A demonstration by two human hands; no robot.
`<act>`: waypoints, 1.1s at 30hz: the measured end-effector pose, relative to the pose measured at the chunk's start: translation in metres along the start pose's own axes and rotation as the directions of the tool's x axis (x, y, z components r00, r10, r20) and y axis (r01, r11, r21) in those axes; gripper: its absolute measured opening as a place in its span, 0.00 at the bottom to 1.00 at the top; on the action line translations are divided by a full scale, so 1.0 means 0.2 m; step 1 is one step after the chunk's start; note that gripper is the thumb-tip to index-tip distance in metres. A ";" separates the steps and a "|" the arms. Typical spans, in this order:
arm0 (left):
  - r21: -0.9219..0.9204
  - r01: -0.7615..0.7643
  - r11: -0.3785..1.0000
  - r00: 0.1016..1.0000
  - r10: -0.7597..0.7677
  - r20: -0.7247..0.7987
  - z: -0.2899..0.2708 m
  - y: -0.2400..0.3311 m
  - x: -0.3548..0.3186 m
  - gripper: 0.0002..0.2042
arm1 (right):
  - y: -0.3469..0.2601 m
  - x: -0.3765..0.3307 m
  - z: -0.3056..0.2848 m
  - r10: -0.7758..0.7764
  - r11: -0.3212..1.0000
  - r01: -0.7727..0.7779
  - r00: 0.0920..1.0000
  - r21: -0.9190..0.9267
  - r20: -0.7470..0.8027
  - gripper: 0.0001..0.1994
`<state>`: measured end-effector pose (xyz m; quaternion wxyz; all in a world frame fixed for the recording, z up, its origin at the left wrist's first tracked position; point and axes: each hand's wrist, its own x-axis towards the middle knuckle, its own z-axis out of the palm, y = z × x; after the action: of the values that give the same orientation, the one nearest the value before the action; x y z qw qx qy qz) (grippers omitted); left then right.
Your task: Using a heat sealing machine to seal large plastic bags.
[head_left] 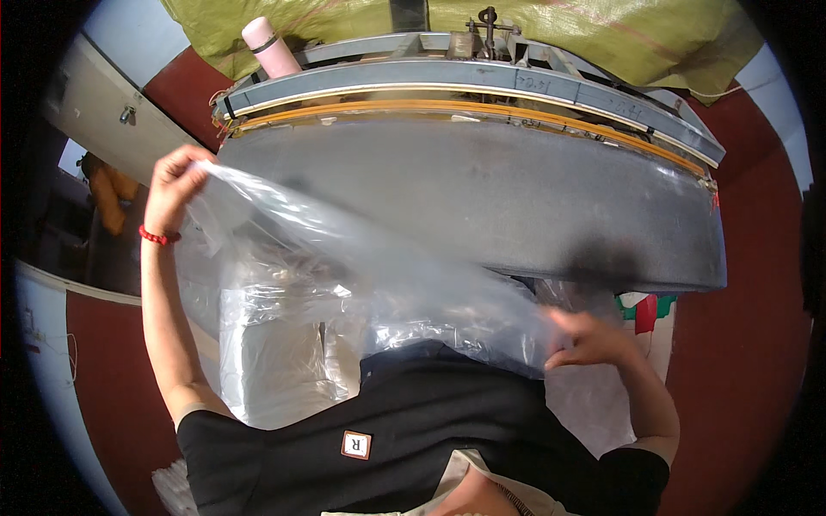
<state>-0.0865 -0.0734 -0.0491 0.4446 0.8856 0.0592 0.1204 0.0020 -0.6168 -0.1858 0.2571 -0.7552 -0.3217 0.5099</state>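
Observation:
A transparent plastic sheet (370,249) stretches slantwise between my hands, from upper left to lower right; I cannot tell whether it is a bag or a single layer. My left hand (178,185), raised beside the grey padded table's (482,198) left end, is closed on one corner in a pinch. Lower down at the right, my right hand (594,338) grips the other end; motion smears it a little. Part of the sheet covers the table's near side. Stacked plastic film (280,357) lies in front of my body at the left.
A metal frame with an orange strip (413,105) runs along the table's far edge, with a clamp (489,34) on it. A pink bottle (268,45) stands at the far left. Yellow-green sacking (602,39) hangs behind. Red and green cloth (650,310) shows at the right.

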 end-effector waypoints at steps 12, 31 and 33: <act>0.331 0.299 0.895 0.884 -0.390 0.258 -0.21 -0.35 0.01 0.03 | 1.48 -1.67 -0.40 0.443 0.798 0.537 -0.213 0.274 -0.871 0.16; 0.658 0.563 0.501 0.827 -0.335 -0.452 -0.29 -1.53 0.11 0.27 | 0.82 -0.39 -0.63 0.102 0.927 0.333 0.224 0.174 -0.969 0.05; 0.706 0.593 0.386 0.802 -0.363 -0.475 -0.11 -1.26 0.28 0.25 | 0.71 -0.41 -0.56 0.109 0.928 0.315 0.278 0.198 -0.954 0.05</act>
<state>-0.0375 0.1060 -0.2283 -0.0240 0.9073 0.4167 0.0504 0.1164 -0.7793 -0.1996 0.5601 -0.8264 -0.0567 -0.0134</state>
